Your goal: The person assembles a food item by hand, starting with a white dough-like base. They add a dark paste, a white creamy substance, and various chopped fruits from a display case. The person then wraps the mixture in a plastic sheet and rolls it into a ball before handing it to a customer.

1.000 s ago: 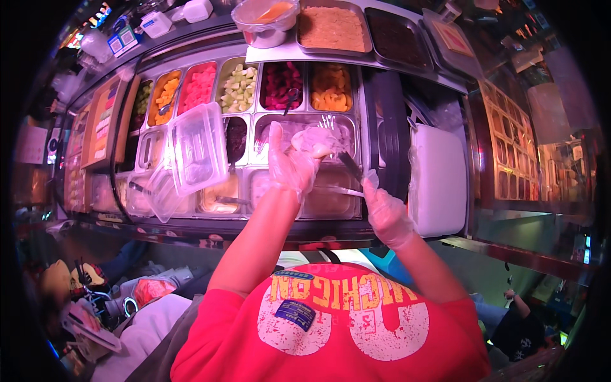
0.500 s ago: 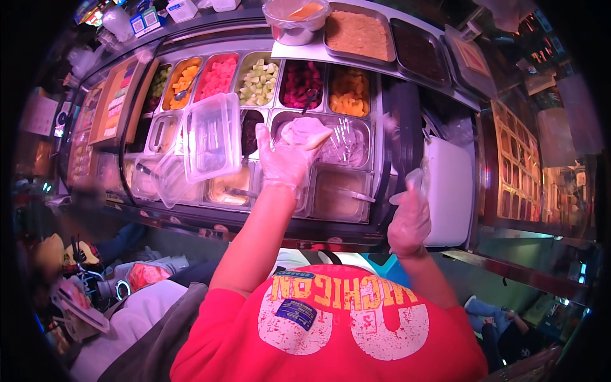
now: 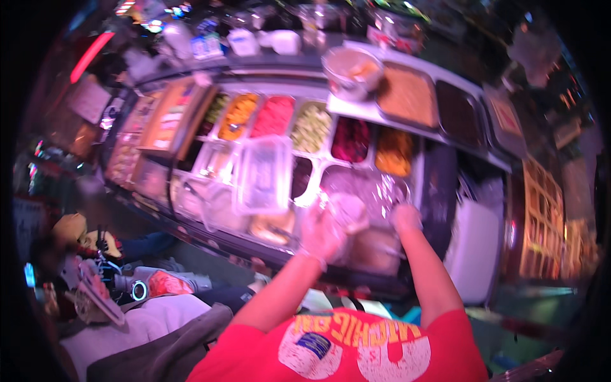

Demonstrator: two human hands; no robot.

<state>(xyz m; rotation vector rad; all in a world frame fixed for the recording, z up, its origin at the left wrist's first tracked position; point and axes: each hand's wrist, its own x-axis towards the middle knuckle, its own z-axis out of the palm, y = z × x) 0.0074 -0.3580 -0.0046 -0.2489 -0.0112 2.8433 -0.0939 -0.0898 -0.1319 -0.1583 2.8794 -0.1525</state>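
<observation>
Reading the clock from the pale rounded piece, which rests at the fingers of the left hand, that hand lies at eight o'clock, loosely open and cupped with its thumb raised; the right hand is at three o'clock, over the near right part of the wide steel pan, too blurred to tell whether its fingers are closed or holding anything. The piece looks soft, so a level palm with fingers spread beneath would likely carry it better than a squeeze; staying low over the pan should catch drips, and the right hand had best work lightly, without pushing the piece off its support.

The left hand has a thin, shiny, see-through covering at the wrist; at five o'clock sits a pan of smooth tan filling; between three and four, a white, round-cornered box; the wide pan, toward twelve, holds a glossy, purplish-grey mass; at ten stands a clear, boxy plastic container. Beyond come chunky green cubes at eleven, wet-looking magenta pieces at twelve and slick yellow-orange pieces at one; farthest, also at one, a grainy tan tray.
</observation>
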